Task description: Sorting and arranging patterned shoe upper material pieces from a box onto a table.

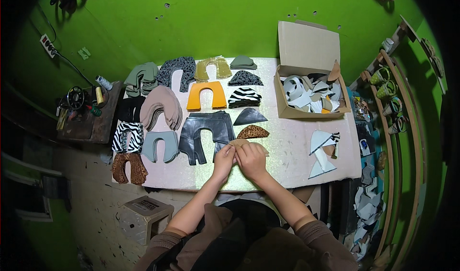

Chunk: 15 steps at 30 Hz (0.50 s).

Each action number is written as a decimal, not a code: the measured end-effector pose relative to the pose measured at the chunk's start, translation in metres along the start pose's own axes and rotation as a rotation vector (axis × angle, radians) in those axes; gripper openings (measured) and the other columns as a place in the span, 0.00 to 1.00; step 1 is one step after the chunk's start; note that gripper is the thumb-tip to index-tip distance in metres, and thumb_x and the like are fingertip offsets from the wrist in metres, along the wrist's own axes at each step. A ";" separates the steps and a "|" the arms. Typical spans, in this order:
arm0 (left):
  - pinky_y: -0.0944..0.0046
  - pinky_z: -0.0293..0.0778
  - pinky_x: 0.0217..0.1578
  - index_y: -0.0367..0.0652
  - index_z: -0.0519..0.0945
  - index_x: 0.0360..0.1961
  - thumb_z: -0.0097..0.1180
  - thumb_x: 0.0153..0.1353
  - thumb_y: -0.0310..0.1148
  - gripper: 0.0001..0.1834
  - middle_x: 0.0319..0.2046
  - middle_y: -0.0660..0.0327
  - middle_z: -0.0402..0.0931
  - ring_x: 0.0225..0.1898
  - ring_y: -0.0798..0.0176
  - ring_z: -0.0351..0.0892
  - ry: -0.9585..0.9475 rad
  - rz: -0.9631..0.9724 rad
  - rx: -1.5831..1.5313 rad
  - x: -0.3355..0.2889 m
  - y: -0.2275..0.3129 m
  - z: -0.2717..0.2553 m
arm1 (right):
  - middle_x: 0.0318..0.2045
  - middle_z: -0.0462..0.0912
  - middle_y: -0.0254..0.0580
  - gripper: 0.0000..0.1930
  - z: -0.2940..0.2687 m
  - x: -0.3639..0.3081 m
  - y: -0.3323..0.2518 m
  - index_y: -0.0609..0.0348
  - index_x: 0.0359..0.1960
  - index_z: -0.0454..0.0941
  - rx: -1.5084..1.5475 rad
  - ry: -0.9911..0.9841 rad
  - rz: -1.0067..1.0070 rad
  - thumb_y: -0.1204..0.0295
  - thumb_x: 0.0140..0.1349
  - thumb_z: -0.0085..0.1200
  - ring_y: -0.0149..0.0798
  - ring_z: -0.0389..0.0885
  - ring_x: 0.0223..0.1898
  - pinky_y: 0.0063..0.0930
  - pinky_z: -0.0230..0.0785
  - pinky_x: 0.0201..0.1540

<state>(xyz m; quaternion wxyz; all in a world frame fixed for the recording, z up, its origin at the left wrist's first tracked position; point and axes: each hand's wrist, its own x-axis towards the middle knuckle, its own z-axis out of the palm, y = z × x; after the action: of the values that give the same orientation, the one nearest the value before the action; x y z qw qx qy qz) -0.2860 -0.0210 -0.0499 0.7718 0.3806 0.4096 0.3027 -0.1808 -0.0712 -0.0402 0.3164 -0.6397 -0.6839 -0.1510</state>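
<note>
My left hand (224, 162) and my right hand (251, 159) meet over the front middle of the table. Both have closed fingers, pinching the edge of a beige cut piece (263, 148), which is mostly hidden beneath them. Close by on the left lies a stack of black U-shaped pieces (193, 133). Just beyond the hands is a leopard-print half-moon stack (253, 131), with a dark grey half-moon piece (249, 116) behind it. Farther back in that column sit zebra-print half-moons (244, 98), dark patterned ones (245, 78) and green ones (243, 63).
More U-shaped stacks cover the left half, including orange (206, 96), pink (162, 106) and grey (160, 147). A cardboard box (306, 111) of scraps stands at the back right. White-and-black scraps (324, 151) lie before it. A stool (143, 214) and sewing machine (76, 98) are left.
</note>
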 end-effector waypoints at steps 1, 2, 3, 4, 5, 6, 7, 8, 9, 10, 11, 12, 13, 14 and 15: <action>0.77 0.70 0.32 0.36 0.73 0.43 0.44 0.66 0.31 0.11 0.33 0.66 0.73 0.30 0.77 0.71 0.002 0.000 -0.001 -0.001 0.001 0.000 | 0.24 0.70 0.36 0.12 0.001 -0.001 0.000 0.60 0.35 0.76 0.005 0.002 -0.004 0.70 0.47 0.52 0.37 0.71 0.29 0.30 0.62 0.30; 0.77 0.70 0.32 0.37 0.73 0.42 0.44 0.66 0.31 0.11 0.32 0.66 0.73 0.30 0.77 0.71 -0.003 0.004 -0.014 -0.001 0.002 0.001 | 0.24 0.70 0.36 0.12 0.002 0.000 0.000 0.60 0.35 0.76 0.006 0.001 -0.005 0.70 0.47 0.52 0.37 0.71 0.29 0.30 0.62 0.30; 0.77 0.70 0.32 0.37 0.73 0.42 0.43 0.66 0.31 0.11 0.32 0.66 0.73 0.30 0.77 0.71 -0.007 0.008 -0.028 -0.002 0.003 0.000 | 0.24 0.70 0.36 0.12 0.002 0.001 0.000 0.60 0.35 0.76 0.007 0.006 -0.003 0.70 0.47 0.52 0.36 0.71 0.29 0.30 0.62 0.30; 0.77 0.70 0.32 0.37 0.73 0.42 0.43 0.66 0.31 0.11 0.32 0.66 0.73 0.30 0.77 0.71 -0.005 0.008 -0.029 -0.002 0.003 0.000 | 0.24 0.70 0.36 0.12 0.003 0.002 -0.001 0.60 0.34 0.76 0.008 0.011 -0.001 0.70 0.47 0.52 0.36 0.71 0.29 0.29 0.62 0.30; 0.77 0.70 0.32 0.37 0.73 0.42 0.43 0.66 0.31 0.11 0.32 0.66 0.73 0.30 0.77 0.71 -0.009 0.014 -0.020 -0.002 0.003 -0.001 | 0.24 0.70 0.36 0.12 0.003 0.002 -0.001 0.60 0.34 0.76 0.009 0.010 -0.002 0.70 0.47 0.52 0.36 0.71 0.29 0.29 0.62 0.30; 0.77 0.70 0.32 0.36 0.73 0.42 0.43 0.66 0.31 0.11 0.31 0.66 0.73 0.30 0.77 0.71 -0.012 0.020 -0.012 -0.002 0.003 -0.002 | 0.24 0.71 0.37 0.11 0.004 0.001 -0.002 0.59 0.34 0.76 0.024 -0.007 0.019 0.70 0.48 0.53 0.38 0.71 0.29 0.31 0.63 0.31; 0.77 0.70 0.32 0.36 0.73 0.42 0.43 0.66 0.31 0.11 0.31 0.66 0.73 0.30 0.77 0.71 -0.011 0.019 -0.012 -0.002 0.002 -0.002 | 0.24 0.71 0.38 0.10 0.005 0.001 -0.002 0.59 0.33 0.77 0.039 -0.025 0.041 0.70 0.48 0.54 0.40 0.71 0.29 0.34 0.63 0.33; 0.77 0.70 0.32 0.37 0.74 0.41 0.43 0.66 0.32 0.10 0.31 0.66 0.73 0.30 0.77 0.71 -0.011 0.020 -0.022 -0.001 0.001 -0.003 | 0.24 0.71 0.38 0.10 0.006 0.000 -0.002 0.59 0.33 0.77 0.040 -0.026 0.040 0.70 0.48 0.54 0.40 0.71 0.29 0.34 0.63 0.33; 0.77 0.70 0.32 0.38 0.74 0.40 0.43 0.66 0.32 0.10 0.30 0.66 0.73 0.30 0.76 0.71 -0.012 0.021 -0.031 -0.001 -0.001 -0.004 | 0.24 0.71 0.38 0.10 0.007 0.000 -0.002 0.59 0.33 0.77 0.064 -0.025 0.043 0.70 0.48 0.55 0.40 0.71 0.29 0.33 0.63 0.33; 0.77 0.70 0.32 0.38 0.74 0.40 0.43 0.66 0.32 0.10 0.30 0.66 0.73 0.30 0.76 0.71 -0.012 0.021 -0.031 0.000 -0.001 -0.005 | 0.24 0.71 0.38 0.10 0.007 0.000 -0.001 0.59 0.32 0.77 0.089 -0.025 0.047 0.70 0.49 0.55 0.41 0.72 0.29 0.33 0.63 0.34; 0.76 0.71 0.32 0.38 0.74 0.40 0.43 0.66 0.32 0.10 0.30 0.66 0.73 0.30 0.76 0.72 -0.017 -0.015 -0.098 0.000 -0.002 -0.008 | 0.24 0.71 0.38 0.10 0.007 0.001 -0.002 0.59 0.32 0.77 0.089 -0.026 0.048 0.70 0.49 0.55 0.41 0.72 0.29 0.33 0.63 0.34; 0.76 0.71 0.33 0.39 0.74 0.39 0.43 0.66 0.32 0.10 0.30 0.66 0.73 0.30 0.76 0.72 -0.022 -0.051 -0.164 0.000 -0.003 -0.011 | 0.25 0.72 0.39 0.10 0.007 0.001 -0.003 0.59 0.33 0.77 0.153 -0.039 0.078 0.70 0.49 0.55 0.41 0.72 0.30 0.34 0.63 0.35; 0.76 0.71 0.33 0.39 0.74 0.39 0.43 0.66 0.32 0.10 0.30 0.66 0.73 0.30 0.76 0.72 -0.023 -0.052 -0.163 0.002 -0.004 -0.012 | 0.25 0.72 0.39 0.10 0.007 0.002 -0.004 0.59 0.34 0.77 0.217 -0.052 0.107 0.70 0.49 0.55 0.42 0.72 0.31 0.35 0.63 0.36; 0.75 0.71 0.33 0.40 0.73 0.39 0.43 0.66 0.33 0.09 0.30 0.66 0.73 0.30 0.75 0.72 -0.001 -0.038 -0.138 0.002 -0.005 -0.014 | 0.25 0.72 0.39 0.10 0.005 0.002 -0.004 0.59 0.34 0.77 0.218 -0.053 0.107 0.70 0.49 0.55 0.42 0.72 0.31 0.35 0.63 0.36; 0.74 0.71 0.34 0.40 0.73 0.39 0.43 0.66 0.33 0.09 0.29 0.66 0.73 0.30 0.75 0.72 0.021 -0.023 -0.114 0.004 -0.007 -0.016 | 0.28 0.73 0.41 0.11 0.003 0.002 -0.005 0.59 0.36 0.77 0.254 -0.110 0.130 0.70 0.50 0.54 0.43 0.72 0.34 0.34 0.64 0.38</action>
<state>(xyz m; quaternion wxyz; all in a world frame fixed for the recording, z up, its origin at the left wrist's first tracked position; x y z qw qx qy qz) -0.2974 -0.0159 -0.0631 0.7913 0.3281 0.4042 0.3206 -0.1860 -0.0682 -0.0403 0.3657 -0.6450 -0.6710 -0.0072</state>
